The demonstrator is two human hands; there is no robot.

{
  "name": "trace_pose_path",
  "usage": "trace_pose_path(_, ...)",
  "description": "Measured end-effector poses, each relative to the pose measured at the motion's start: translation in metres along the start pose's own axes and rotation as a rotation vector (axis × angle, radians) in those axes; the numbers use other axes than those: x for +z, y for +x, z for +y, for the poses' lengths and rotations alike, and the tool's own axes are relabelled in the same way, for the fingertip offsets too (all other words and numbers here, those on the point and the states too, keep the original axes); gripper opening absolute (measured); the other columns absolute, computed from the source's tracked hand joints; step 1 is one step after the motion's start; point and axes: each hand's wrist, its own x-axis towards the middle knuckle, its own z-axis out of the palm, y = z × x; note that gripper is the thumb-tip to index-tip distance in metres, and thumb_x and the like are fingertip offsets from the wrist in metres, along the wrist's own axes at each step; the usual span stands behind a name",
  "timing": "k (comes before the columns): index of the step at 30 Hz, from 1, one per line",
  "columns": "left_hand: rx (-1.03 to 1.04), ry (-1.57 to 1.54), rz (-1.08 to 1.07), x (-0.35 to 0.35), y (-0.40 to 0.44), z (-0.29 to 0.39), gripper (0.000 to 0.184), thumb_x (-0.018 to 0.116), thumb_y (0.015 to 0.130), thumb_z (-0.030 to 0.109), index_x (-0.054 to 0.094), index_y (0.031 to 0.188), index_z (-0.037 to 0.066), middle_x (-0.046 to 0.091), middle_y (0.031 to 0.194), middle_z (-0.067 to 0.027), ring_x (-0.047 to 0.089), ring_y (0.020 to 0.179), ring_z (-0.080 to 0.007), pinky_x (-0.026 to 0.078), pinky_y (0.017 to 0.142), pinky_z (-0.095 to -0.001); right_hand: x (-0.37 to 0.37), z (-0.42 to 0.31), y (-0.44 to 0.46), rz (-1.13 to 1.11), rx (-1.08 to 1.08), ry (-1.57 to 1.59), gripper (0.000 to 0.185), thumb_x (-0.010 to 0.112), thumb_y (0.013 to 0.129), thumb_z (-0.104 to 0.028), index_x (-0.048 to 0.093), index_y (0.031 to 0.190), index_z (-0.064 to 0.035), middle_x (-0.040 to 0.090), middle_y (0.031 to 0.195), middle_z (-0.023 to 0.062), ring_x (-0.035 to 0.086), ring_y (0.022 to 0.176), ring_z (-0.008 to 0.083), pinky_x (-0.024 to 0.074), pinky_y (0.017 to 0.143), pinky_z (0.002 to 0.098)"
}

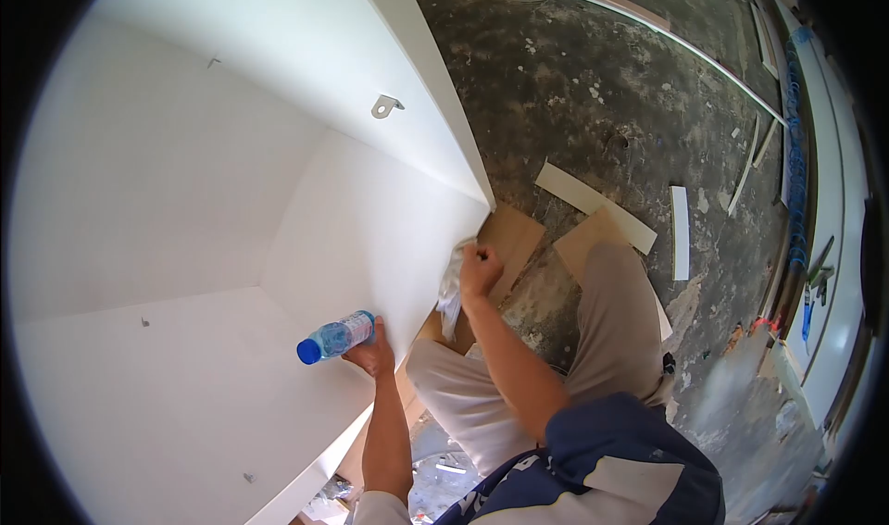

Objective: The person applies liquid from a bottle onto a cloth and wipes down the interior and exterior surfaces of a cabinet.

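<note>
My left hand (372,352) is wrapped round the lower part of a clear plastic bottle (341,335) with a blue cap. The bottle lies tilted, cap to the left, inside a white cabinet (347,210). A crumpled whitish cloth (451,289) hangs from my closed right hand (481,270), at the cabinet's front edge. Small metal brackets show on the inner walls, one bracket (384,106) near the upper panel's edge.
Brown board pieces (511,238) and a pale strip (597,206) lie on the stained concrete floor (593,71). A white strip (681,233) is farther right. A blue coiled hose (796,155) runs along the right side, near long white panels (838,312) with tools on them.
</note>
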Motion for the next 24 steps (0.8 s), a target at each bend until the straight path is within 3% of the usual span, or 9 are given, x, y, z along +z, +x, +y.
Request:
trace_pose_path(5, -0.061, 0.049, -0.024, -0.003, 0.0, 0.007, 0.086, 0.087, 0.075, 0.035, 0.042, 0.138, -0.004, 0.048, 0.139, -0.0233, 0.036, 0.129, -0.0404, 0.026, 0.112, -0.0538, 0.0, -0.002, 0.006, 0.031, 0.019, 0.073, 0.025, 0.073, 0.078, -0.019, 0.059, 0.069, -0.0003, 0.062, 0.064, 0.0122, 0.057, 0.061, 0.025, 0.0495, 0.065, 0.0421)
trace_pose_path(9, 0.023, 0.032, -0.012, 0.001, 0.002, -0.005, 0.086, 0.086, 0.076, 0.036, 0.043, 0.139, -0.004, 0.047, 0.14, -0.0238, 0.037, 0.128, -0.041, 0.026, 0.112, -0.0539, -0.007, -0.007, -0.013, -0.067, 0.0, -0.087, 0.024, 0.071, 0.08, -0.016, 0.06, 0.071, 0.0022, 0.063, 0.066, 0.0128, 0.058, 0.062, 0.0255, 0.0494, 0.065, 0.0417)
trace_pose_path(12, -0.021, -0.099, 0.01, 0.003, 0.0, -0.006, 0.087, 0.086, 0.077, 0.036, 0.042, 0.14, -0.004, 0.046, 0.141, -0.024, 0.037, 0.128, -0.0409, 0.025, 0.112, -0.0536, 0.001, -0.016, 0.011, 0.044, 0.02, 0.124, 0.023, 0.073, 0.077, -0.016, 0.058, 0.069, 0.0004, 0.062, 0.065, 0.0117, 0.058, 0.063, 0.0248, 0.0491, 0.064, 0.0424)
trace_pose_path(16, -0.033, 0.011, -0.068, -0.004, 0.001, 0.011, 0.088, 0.085, 0.078, 0.036, 0.04, 0.141, -0.004, 0.045, 0.142, -0.0246, 0.037, 0.128, -0.0407, 0.024, 0.113, -0.0537, -0.011, 0.006, -0.022, -0.09, -0.011, -0.057, 0.024, 0.072, 0.078, -0.016, 0.059, 0.07, 0.0023, 0.062, 0.065, 0.0123, 0.057, 0.063, 0.0254, 0.0489, 0.065, 0.0435)
trace_pose_path(19, 0.007, -0.05, 0.005, -0.001, 0.001, 0.001, 0.086, 0.085, 0.078, 0.037, 0.041, 0.139, -0.004, 0.046, 0.14, -0.0244, 0.037, 0.128, -0.0409, 0.024, 0.112, -0.0538, 0.003, -0.009, 0.014, 0.03, 0.072, 0.039, 0.024, 0.073, 0.077, -0.017, 0.058, 0.069, -0.0001, 0.061, 0.064, 0.0128, 0.057, 0.063, 0.0253, 0.0489, 0.064, 0.043)
trace_pose_path(24, -0.033, 0.013, -0.041, -0.004, 0.001, 0.005, 0.086, 0.085, 0.078, 0.037, 0.042, 0.139, -0.005, 0.047, 0.14, -0.0246, 0.037, 0.128, -0.0415, 0.025, 0.112, -0.0543, -0.012, 0.001, -0.017, -0.055, 0.011, 0.021, 0.026, 0.072, 0.08, -0.017, 0.058, 0.068, 0.002, 0.061, 0.063, 0.0118, 0.056, 0.062, 0.0218, 0.049, 0.065, 0.0407)
